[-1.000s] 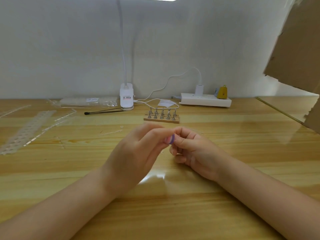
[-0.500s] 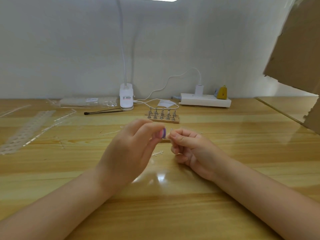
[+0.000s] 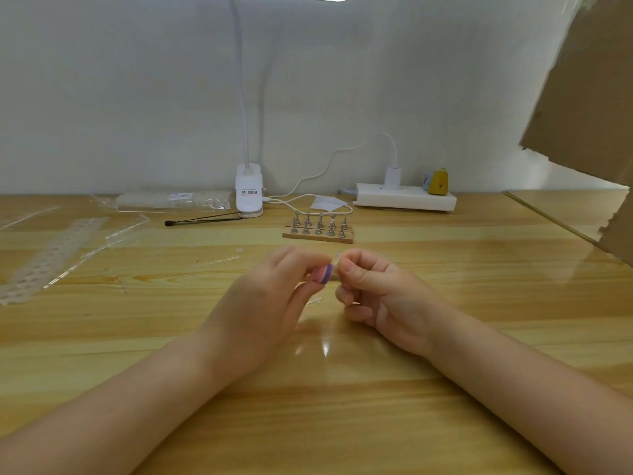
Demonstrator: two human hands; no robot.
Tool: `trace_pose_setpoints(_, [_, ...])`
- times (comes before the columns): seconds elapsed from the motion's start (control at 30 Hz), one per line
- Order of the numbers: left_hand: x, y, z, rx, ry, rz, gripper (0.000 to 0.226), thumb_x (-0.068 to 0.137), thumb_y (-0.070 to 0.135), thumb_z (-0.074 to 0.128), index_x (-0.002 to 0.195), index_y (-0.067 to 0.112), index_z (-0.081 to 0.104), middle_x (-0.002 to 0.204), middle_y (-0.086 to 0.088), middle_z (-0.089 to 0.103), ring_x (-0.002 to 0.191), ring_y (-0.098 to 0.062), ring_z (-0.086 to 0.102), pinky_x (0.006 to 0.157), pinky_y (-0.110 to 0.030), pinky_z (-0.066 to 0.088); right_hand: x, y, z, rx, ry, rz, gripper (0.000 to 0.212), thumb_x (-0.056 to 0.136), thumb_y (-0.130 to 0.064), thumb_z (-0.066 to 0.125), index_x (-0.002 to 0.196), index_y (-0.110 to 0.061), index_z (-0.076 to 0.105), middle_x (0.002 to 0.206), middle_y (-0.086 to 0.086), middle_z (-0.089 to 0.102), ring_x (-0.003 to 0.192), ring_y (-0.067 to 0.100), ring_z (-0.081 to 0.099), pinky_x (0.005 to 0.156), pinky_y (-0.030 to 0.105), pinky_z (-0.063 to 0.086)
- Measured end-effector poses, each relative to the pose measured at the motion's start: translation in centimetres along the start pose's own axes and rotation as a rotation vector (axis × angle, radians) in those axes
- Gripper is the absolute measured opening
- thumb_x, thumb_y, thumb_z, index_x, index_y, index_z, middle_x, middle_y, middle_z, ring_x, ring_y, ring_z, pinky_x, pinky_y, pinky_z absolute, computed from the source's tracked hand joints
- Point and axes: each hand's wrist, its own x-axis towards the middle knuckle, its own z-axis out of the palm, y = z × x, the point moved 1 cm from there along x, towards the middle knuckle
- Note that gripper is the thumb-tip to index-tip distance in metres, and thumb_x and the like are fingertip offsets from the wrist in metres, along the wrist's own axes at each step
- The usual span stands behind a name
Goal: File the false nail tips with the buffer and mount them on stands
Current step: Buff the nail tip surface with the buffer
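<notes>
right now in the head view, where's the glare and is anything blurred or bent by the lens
Head view: lamp glare sits on the glossy table just below the hands, with a bright sheen at the right edge; the buffer gripped by the left hand is soft with blur, and the nail tip pinched by the right hand is too small to resolve; the wide lens bows the table's back edge.

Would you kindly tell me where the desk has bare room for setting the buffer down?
Bare wood lies right of the right hand, below the power strip, and between the forearms. The left side is crowded with plastic strips; the stands fill the middle.
</notes>
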Motion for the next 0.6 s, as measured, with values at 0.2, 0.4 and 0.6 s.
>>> trace_pose_setpoints(0.2, [0.38, 0.23, -0.35, -0.139, 0.112, -0.016, 0.023, 0.092, 0.013, 0.06, 0.115, 0.009, 0.057, 0.103, -0.004, 0.063, 0.095, -0.014, 0.066, 0.083, -0.029, 0.056, 0.08, 0.07, 0.03, -0.005, 0.004, -0.007, 0.008, 0.079, -0.019, 0.061, 0.083, -0.015, 0.056, 0.063, -0.009, 0.059, 0.055, 0.007, 0.048, 0.043, 0.015, 0.031])
trace_pose_setpoints(0.4, [-0.05, -0.25, -0.3, -0.046, 0.069, -0.07, 0.025, 0.091, 0.015, 0.062, 0.115, 0.014, 0.058, 0.104, 0.001, 0.061, 0.092, -0.011, 0.065, 0.081, -0.031, 0.057, 0.11, 0.09, 0.05, 0.006, 0.023, -0.005, 0.011, 0.076, -0.02, 0.062, 0.083, -0.014, 0.057, 0.062, -0.008, 0.057, 0.054, 0.007, 0.048, 0.042, 0.015, 0.031])
trace_pose_setpoints(0.6, [-0.06, -0.34, -0.09, 0.005, 0.008, -0.027, 0.022, 0.09, 0.006, 0.062, 0.112, 0.004, 0.064, 0.104, -0.002, 0.063, 0.092, -0.017, 0.064, 0.077, -0.038, 0.056, 0.11, 0.01, 0.04, 0.024, 0.03, 0.001, 0.009, 0.076, -0.018, 0.062, 0.083, -0.014, 0.057, 0.064, -0.007, 0.058, 0.055, 0.007, 0.047, 0.042, 0.015, 0.03])
